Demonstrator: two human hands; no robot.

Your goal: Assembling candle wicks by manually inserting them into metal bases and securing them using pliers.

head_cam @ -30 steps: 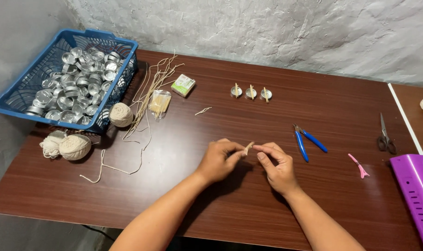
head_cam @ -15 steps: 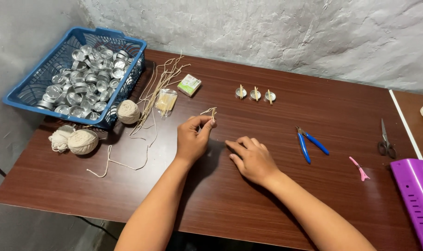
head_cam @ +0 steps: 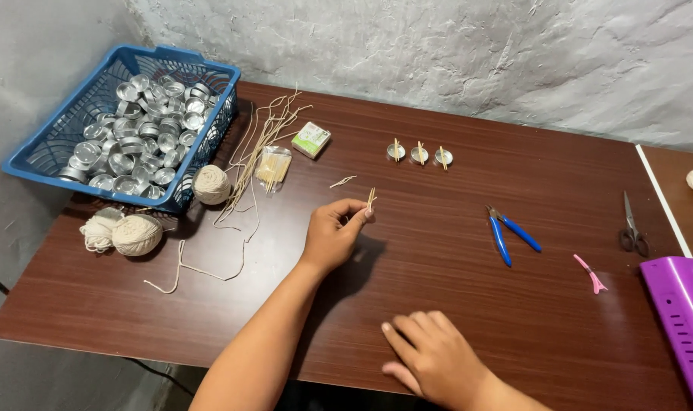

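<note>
1. My left hand [head_cam: 332,232] is pinching a short piece of pale string [head_cam: 371,199] between thumb and fingertips, holding it upright above the brown table [head_cam: 453,251].
2. To its left, I am seeing a blue basket [head_cam: 49,164] holding metal cups [head_cam: 137,129], with balls of string [head_cam: 137,234] beside it.
3. My right hand [head_cam: 435,358] is lying flat on the near edge, fingers loose, holding nothing.
4. Blue pliers [head_cam: 510,232] are lying farther right.
</note>
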